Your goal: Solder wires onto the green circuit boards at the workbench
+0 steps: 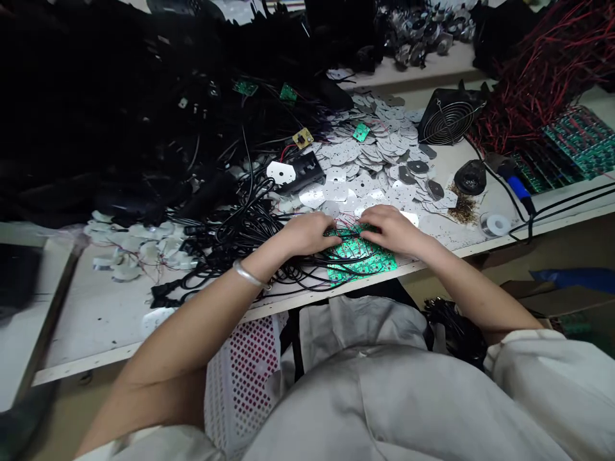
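Observation:
A green circuit board panel [366, 259] lies at the front edge of the bench, with black cables [353, 242] and thin red wires [346, 222] across it. My left hand [310, 234] is over the panel's left side, its fingers curled and thumb closed towards them at the wires. Across a small gap, my right hand [391, 230] is bent over the panel's upper right, thumb and fingers closing on the wires' other side. The fingertips partly hide what they pinch. A tangle of black cables [250, 224] spreads from beside my left hand.
Behind my hands lie heaped pale metal plates [379, 144]. To the right are a black fan [446, 118], a blue-handled soldering iron [517, 187], a solder spool [496, 224], and stacked circuit boards [579, 141] below red wires [538, 83]. White parts [139, 246] lie left.

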A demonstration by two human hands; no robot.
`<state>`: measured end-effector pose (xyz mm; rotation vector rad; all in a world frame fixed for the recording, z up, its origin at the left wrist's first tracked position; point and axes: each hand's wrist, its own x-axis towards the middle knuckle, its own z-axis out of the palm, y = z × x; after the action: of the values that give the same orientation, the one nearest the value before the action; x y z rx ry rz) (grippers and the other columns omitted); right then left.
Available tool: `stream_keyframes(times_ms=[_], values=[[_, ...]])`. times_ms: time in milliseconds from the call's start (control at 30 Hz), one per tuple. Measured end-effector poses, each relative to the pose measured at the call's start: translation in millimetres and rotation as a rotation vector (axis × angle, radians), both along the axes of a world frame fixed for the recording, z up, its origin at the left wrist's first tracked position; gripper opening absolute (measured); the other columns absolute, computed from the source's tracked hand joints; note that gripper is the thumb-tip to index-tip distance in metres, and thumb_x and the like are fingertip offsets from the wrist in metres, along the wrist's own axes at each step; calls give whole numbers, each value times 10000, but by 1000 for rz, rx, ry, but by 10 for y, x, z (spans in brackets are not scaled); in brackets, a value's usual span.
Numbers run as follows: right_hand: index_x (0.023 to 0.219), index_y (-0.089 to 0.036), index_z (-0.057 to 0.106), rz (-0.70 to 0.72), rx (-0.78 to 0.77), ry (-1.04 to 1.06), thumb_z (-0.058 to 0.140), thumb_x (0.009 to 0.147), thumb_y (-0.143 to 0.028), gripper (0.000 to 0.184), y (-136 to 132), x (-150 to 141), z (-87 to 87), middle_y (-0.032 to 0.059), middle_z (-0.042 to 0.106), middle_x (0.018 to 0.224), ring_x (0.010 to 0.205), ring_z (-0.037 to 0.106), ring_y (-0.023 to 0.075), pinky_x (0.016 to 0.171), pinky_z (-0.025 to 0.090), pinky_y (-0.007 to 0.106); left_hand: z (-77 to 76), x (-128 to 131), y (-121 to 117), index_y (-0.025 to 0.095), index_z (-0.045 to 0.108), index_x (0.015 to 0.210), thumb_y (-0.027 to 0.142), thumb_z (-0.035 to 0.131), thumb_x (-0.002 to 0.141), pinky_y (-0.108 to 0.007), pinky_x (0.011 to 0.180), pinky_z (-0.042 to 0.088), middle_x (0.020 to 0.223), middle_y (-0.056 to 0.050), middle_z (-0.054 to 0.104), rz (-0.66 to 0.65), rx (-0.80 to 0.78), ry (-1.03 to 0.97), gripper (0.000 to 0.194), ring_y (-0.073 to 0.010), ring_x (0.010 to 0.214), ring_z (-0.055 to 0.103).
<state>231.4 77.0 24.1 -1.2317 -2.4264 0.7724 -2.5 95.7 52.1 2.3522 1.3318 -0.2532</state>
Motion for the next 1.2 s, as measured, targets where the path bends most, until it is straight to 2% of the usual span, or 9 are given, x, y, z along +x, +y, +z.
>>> stream_keyframes(times_ms=[67,133,267,367,433,567,800,933,1200], values=[[1126,-171,655,101,-21,-296,642,861,-361,327,117,-137,66,144,643,1156,1122,570,300,1001,404,460,22,63,80,191,685,960,518,613,791,-278,676,402,922,-81,692,-25,-58,88,376,-218,814,610],[1198,-149,628,142,-82,-443,665,843,-391,432,244,-194,104,167,632,1153,1089,573,312,938,423,425,32,100,110,185,677,906,522,613,774,-273,616,350,837,-71,669,-42,-94,118,368,-197,724,572],[1217,-161,627,220,-242,-390,710,796,-427,505,453,-186,145,123,652,1116,990,593,247,824,434,318,21,78,169,173,623,804,536,583,765,-263,577,318,737,-35,605,-64,-182,-2,367,-152,632,492],[1201,-158,631,290,-354,-309,702,801,-432,490,552,-178,191,74,686,1056,899,598,192,756,423,269,8,46,252,174,594,810,550,626,708,-248,566,318,730,-17,583,-47,-238,-76,391,-139,633,479],[1156,-155,653,335,-380,-362,686,813,-428,439,587,-206,229,52,707,970,823,593,175,706,406,262,4,55,310,178,598,825,539,656,668,-242,566,317,721,-4,579,-59,-282,-85,398,-134,633,473],[1059,-151,691,398,-324,-574,679,825,-410,350,595,-327,294,42,707,839,712,569,164,634,364,268,-10,127,385,189,585,711,477,656,654,-249,561,291,622,26,524,-175,-361,-31,302,-123,592,429],[1076,-115,670,385,-235,-683,651,857,-399,359,524,-402,287,102,712,917,727,595,185,637,368,276,-73,163,316,189,580,610,406,688,644,-269,539,248,488,48,425,-123,-234,-55,245,-107,508,364],[1084,-120,656,371,-198,-638,639,869,-398,352,481,-338,242,120,710,948,755,595,197,636,358,277,-56,166,238,188,656,690,382,699,669,-274,556,265,498,39,454,-97,-172,-18,200,-122,524,392],[1075,-149,648,339,-151,-549,620,883,-365,291,420,-273,188,117,704,990,828,604,216,700,373,294,-2,197,146,198,738,893,402,697,744,-291,622,317,610,-18,579,-80,-80,104,256,-178,636,508]])
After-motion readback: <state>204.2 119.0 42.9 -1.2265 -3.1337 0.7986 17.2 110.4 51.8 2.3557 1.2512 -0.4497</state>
